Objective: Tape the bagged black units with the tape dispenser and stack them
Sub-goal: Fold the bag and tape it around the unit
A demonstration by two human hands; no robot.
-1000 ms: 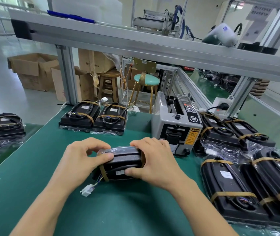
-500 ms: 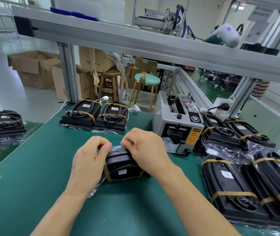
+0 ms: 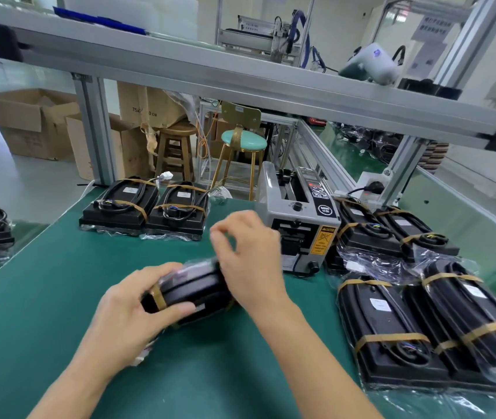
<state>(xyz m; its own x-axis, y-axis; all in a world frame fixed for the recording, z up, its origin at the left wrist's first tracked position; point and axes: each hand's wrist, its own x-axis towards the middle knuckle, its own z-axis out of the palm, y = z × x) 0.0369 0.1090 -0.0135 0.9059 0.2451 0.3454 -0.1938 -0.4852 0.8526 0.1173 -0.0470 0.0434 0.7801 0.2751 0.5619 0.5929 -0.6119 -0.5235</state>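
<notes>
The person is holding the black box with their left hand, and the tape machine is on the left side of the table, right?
Not quite. The head view shows the left hand holding the black box, but the tape machine sits on the right.

The tabletop [image 3: 44, 313] is matt green matting. The black units [image 3: 391, 325] look like hard plastic under glossy, crinkled clear bags, banded with dull tan tape. The dispenser [image 3: 298, 219] has a smooth grey casing. The frame [image 3: 210, 74] is brushed aluminium; one stool [image 3: 174, 146] is wood.
</notes>
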